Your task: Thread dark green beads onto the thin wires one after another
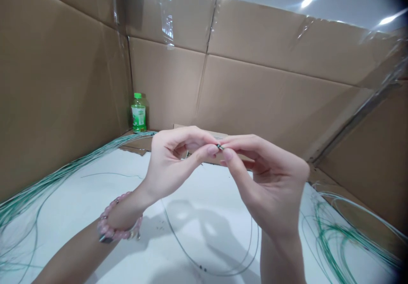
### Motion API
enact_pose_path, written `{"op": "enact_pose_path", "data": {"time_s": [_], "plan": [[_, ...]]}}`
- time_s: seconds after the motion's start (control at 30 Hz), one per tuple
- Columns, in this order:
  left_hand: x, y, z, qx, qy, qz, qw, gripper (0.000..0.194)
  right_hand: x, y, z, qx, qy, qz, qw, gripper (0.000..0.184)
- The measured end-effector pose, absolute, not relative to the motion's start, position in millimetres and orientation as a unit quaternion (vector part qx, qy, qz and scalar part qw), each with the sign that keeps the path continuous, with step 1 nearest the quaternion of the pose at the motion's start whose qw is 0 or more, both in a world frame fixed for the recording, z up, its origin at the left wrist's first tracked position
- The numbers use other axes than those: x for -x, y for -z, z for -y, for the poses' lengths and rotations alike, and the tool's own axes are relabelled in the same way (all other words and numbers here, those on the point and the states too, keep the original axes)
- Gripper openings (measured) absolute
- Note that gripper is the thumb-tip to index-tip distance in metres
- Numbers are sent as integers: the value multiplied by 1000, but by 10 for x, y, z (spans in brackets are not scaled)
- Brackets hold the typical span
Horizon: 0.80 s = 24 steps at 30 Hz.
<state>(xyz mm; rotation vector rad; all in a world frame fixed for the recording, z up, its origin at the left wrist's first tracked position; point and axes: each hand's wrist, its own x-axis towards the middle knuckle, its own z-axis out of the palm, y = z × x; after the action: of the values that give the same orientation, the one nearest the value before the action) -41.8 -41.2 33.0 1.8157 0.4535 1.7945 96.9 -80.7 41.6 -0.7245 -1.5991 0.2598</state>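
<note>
My left hand (175, 158) and my right hand (270, 182) meet in front of me, a little above the white table (95, 190). Both pinch a tiny dark piece (219, 147) at the end of a thin green wire between thumb and fingertips. The wire (204, 262) hangs down from the hands in a loop and lies on the table below them. A pink bead bracelet (116, 228) circles my left wrist.
A bundle of long green wires (47, 182) runs along the left side. More green wires (338, 233) are coiled at the right. A green bottle (139, 114) stands in the back left corner. Cardboard walls (255, 84) enclose the table on three sides.
</note>
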Motion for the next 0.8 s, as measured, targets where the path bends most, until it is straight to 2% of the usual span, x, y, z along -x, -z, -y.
{"op": "enact_pose_path", "data": {"time_s": [0.3, 0.53, 0.8], "plan": [[451, -332, 413, -723, -645, -169, 183, 8, -1006, -443, 827, 351, 23, 730, 586, 14], [476, -336, 365, -737, -643, -150, 142, 11, -1002, -426, 793, 331, 45, 727, 600, 10], [511, -314, 331, -767, -623, -136, 73, 20, -1020, -439, 794, 340, 95, 740, 573, 11]]}}
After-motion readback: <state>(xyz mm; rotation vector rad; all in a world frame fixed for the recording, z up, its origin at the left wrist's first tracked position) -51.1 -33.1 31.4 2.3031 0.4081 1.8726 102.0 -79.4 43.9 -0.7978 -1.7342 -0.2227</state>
